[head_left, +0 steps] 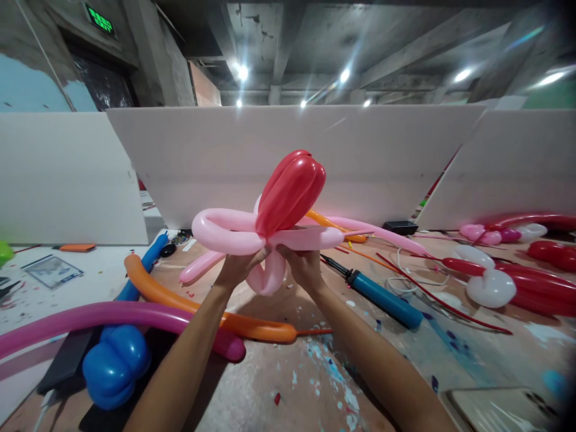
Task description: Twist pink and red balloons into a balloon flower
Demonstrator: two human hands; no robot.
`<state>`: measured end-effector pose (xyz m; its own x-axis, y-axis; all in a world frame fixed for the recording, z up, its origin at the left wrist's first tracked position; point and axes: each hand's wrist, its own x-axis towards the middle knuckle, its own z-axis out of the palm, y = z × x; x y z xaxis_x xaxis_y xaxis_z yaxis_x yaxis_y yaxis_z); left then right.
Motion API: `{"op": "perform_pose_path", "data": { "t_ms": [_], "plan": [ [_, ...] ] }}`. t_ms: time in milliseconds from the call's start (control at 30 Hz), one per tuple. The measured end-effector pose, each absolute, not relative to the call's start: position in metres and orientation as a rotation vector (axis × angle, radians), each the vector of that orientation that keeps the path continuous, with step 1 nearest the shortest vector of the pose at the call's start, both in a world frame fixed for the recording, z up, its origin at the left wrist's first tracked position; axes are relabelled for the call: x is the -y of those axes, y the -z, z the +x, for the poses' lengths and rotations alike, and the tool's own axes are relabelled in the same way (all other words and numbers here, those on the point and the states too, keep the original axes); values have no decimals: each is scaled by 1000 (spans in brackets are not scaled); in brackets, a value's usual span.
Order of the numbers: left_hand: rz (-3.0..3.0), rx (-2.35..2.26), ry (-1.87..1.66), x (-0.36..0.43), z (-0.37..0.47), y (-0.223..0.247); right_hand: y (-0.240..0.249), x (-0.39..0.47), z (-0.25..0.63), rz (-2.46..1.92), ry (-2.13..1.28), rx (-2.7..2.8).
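- Both hands have the grip closed: the left grip (245, 264) pinches the twisted middle of a pink-and-red balloon figure (283, 207) from the left, thumb up, and the right grip (303, 261) pinches it from the right, just beside.
- The figure stands out in front of the person, above the surface (252, 396): a pink loop reaches left, another hangs between the wrists, a pink length with a thin tail points right, and red lobes rise from the middle, leaning right.
- Over at far left I can see a flat card (51, 271), with an orange flat item (77, 247) behind it.
- Nearer, a long magenta balloon (112, 312) runs in from the left edge and passes behind the left forearm, above a bunched blue balloon (117, 363).
- A long orange balloon (168, 297) curves behind that same forearm; its thin tail ends by the right forearm.
- Right of the hands, a blue pump (384, 298) lies slanted, its dark nozzle towards the right hand.
- Past it lies a thin red balloon (450, 297), slanting too.
- At far right, white bubbles (490, 288) sit against a fat red balloon (540, 289); a phone (501, 408) lies at the near edge.
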<state>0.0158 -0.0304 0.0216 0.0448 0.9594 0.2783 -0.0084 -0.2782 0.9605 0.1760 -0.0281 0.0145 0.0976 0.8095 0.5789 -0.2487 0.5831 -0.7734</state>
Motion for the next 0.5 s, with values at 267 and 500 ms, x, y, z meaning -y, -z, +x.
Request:
{"op": "perform_pose_path", "data": {
  "t_ms": [267, 500],
  "plan": [
    [1811, -1100, -1470, 31, 21, -24, -10, 29, 186, -651, -524, 1460],
    [1525, -827, -1786, 29, 31, -16, -1, 23, 184, -596, -393, 1490]
  ]
}}
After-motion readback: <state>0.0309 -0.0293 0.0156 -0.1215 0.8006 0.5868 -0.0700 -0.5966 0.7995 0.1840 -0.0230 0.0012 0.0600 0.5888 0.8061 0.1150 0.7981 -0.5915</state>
